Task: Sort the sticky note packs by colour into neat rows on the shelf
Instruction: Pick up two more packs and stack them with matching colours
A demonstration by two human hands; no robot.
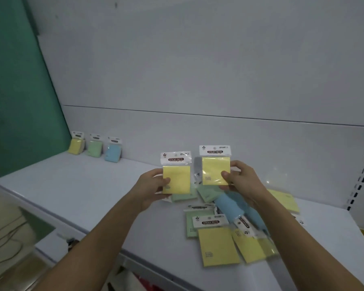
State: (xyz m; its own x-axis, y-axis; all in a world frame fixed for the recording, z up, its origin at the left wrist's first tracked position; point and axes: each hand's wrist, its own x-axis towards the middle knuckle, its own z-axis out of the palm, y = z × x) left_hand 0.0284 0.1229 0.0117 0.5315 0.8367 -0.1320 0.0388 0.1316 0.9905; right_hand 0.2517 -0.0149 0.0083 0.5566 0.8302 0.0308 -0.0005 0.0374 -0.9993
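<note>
Nearest the camera, a loose pile of packs (229, 234) is spread on the white shelf (82, 185): a yellow pack (218, 245) lies flat at the front with a second yellow one (251, 245) tilted just beside it, a green pack (192, 222) is partly covered behind them, and blue packs (229, 206) are heaped in the middle under the right forearm. Above the pile, two yellow packs are held upright, well clear of the shelf surface. The left pack (176, 175) is pinched at its left edge by the left hand (153, 183), thumb on the front face and fingers curled behind. The right pack (215, 168) is pinched at its right edge by the right hand (241, 179), thumb pressed on the front and fingers wrapped behind. Far back at the left, against the rear wall (198, 70), three packs are stood in a row: yellow (75, 144), green (95, 147) and blue (113, 151), each just beside the next
</note>
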